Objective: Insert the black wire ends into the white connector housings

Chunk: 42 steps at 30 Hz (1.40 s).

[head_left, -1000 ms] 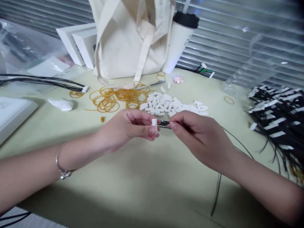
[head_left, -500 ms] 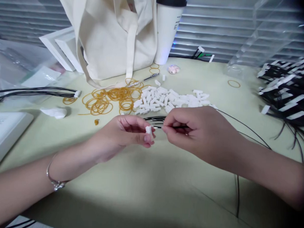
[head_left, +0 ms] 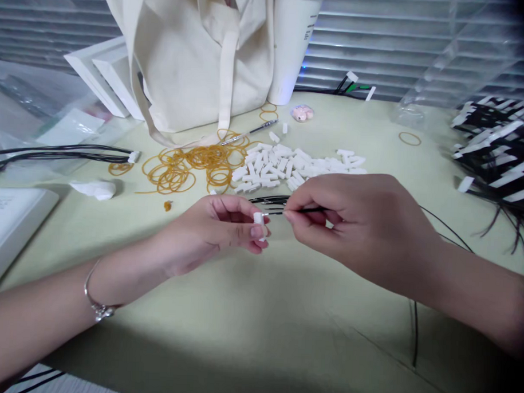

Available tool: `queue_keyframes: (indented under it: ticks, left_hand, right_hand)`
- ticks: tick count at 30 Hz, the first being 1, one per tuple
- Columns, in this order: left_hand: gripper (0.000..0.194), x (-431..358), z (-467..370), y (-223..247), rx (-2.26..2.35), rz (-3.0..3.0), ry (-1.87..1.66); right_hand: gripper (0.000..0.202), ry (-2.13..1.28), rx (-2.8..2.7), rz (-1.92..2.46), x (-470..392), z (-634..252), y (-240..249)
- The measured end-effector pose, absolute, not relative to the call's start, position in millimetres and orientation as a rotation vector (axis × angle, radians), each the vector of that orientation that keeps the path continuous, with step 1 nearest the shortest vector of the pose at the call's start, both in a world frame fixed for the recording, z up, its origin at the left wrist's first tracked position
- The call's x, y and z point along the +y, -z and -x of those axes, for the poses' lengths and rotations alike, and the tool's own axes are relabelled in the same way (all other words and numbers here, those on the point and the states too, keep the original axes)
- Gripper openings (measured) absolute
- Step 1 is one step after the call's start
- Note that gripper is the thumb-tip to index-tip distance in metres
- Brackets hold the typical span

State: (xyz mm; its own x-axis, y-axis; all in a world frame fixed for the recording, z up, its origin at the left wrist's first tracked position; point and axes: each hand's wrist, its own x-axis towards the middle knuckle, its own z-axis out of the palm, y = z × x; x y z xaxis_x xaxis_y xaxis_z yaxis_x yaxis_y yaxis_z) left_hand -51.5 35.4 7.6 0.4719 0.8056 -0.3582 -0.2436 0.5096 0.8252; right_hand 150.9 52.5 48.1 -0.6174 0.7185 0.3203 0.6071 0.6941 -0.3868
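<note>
Between thumb and fingers, my left hand (head_left: 226,224) pinches a small white connector housing (head_left: 259,220). My right hand (head_left: 347,216) grips a black wire (head_left: 276,213) close to its metal tip. That tip points left and meets the upper part of the housing; I cannot tell how deep it sits. Behind both hands lie more black wires (head_left: 268,200) with bare metal ends. A heap of loose white connector housings (head_left: 284,163) spreads just beyond my fingers.
Yellow rubber bands (head_left: 203,160) lie left of the heap, with a metal-tipped pen-like tool (head_left: 251,131) behind. A canvas bag (head_left: 198,62) and a white cup (head_left: 293,48) stand at the back. Finished-looking black wire bundles (head_left: 499,153) are stacked right; a white box (head_left: 15,228) sits left.
The view has shifted slightly. My hands keep the same grips, and the wire's tip stays at the housing, which is turned a little.
</note>
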Motion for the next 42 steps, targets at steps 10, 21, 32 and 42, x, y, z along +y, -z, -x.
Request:
queue_keyframes:
  ticks: [10,21,32,42]
  left_hand:
    - [0.009,35.4,51.2,-9.0,0.852,-0.76,-0.674]
    - [0.009,35.2,49.0,-9.0,0.867,-0.783,-0.64]
    - [0.013,35.2,49.1,-7.0,0.881,-0.795,-0.664]
    - [0.011,32.4,50.1,-5.9,0.889,-0.86,-0.668]
  right_hand:
    - [0.017,-0.215,-2.562,0.941,51.1,-149.2,-40.9]
    - [0.019,-0.517,-2.559,1.079,52.0,-146.0,-42.1]
    - [0.019,-0.647,-2.442,1.199,48.5,-143.7,-42.7]
    - [0.018,-0.823,-2.388,1.213,46.7,-140.3,-33.7]
